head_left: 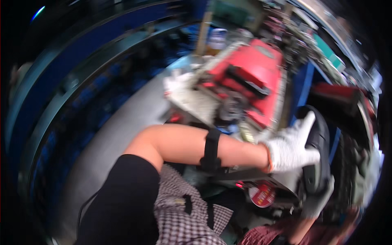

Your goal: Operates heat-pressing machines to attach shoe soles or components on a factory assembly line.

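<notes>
My left hand (290, 148), in a white knit glove, lies on a black ring-shaped part (320, 139) at the right. Its fingers stretch up along the rim and its thumb crosses the rim. A black strap (211, 150) circles my left forearm. My right hand (318, 201), in a greyish glove, comes up from the lower edge and clasps the lower end of the same black ring. The picture is blurred, so finer detail of the ring is hidden.
A red machine (250, 75) with black parts sits on a pale bench (192, 102) above my arm, with a white rag or glove (176, 81) at its left. A round red label (262, 194) shows below my forearm. Blue curved railings (77, 77) fill the left. Checked cloth (183, 216) covers my front.
</notes>
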The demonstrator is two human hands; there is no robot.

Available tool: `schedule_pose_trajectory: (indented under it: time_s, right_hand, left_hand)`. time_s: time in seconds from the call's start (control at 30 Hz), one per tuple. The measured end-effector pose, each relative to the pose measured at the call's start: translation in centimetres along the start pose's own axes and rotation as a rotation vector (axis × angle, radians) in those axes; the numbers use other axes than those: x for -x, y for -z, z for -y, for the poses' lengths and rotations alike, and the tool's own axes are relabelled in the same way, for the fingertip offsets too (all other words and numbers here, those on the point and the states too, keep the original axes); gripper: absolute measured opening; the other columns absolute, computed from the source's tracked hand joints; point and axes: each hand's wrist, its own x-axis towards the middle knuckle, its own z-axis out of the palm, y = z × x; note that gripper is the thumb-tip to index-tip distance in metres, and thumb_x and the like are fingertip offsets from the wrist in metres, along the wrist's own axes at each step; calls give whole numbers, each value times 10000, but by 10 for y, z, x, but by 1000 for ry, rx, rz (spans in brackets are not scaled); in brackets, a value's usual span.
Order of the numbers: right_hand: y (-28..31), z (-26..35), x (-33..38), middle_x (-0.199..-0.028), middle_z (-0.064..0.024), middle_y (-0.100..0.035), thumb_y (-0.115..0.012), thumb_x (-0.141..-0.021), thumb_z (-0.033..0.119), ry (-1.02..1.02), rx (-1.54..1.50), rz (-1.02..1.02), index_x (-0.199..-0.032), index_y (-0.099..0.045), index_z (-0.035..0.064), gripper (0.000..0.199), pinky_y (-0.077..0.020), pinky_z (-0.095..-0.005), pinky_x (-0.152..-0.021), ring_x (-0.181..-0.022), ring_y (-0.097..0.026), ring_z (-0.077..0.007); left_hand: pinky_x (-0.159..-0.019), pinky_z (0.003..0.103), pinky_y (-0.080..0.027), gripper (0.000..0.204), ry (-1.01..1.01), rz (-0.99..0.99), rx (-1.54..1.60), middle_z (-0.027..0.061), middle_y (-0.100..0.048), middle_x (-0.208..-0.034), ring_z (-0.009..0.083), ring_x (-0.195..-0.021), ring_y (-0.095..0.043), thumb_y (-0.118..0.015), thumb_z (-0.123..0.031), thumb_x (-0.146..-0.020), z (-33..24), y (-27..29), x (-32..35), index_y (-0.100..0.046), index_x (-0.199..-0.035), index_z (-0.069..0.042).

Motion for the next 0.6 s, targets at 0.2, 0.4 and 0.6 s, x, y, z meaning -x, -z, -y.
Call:
schedule_pose_trajectory:
  time_s: [0.2,0.4,0.6]
  right_hand:
    - [-92,-102,38,-1360,-143,-630,-448,-1037,563,242,-284,166,-1450,-512,44,666,-561,-393,-930,-1175,-654,-254]
    - [-207,-131,66,-1302,-148,-658,-603,-913,708,691,434,826,-1686,-149,71,1099,-505,-412,-981,-1057,-651,-228]
    - [-199,-104,76,-987,-97,-662,-522,-907,797,774,260,473,-1664,-206,29,1124,-488,-327,-782,-790,-616,-167]
  left_hand:
    - [-1091,389,-436,946,52,-301,627,155,-509,-1398,251,-1296,-496,-789,-367,-884,8,40,130,-268,-1574,18]
    - [-880,299,-537,440,92,-848,972,34,-647,-1077,135,-973,-637,-732,-192,-861,25,138,218,-589,-1256,-60]
    - [-978,352,-541,762,420,-1426,187,92,-644,-1148,223,-1098,-632,-800,-142,-741,117,276,275,-484,-1421,-7]
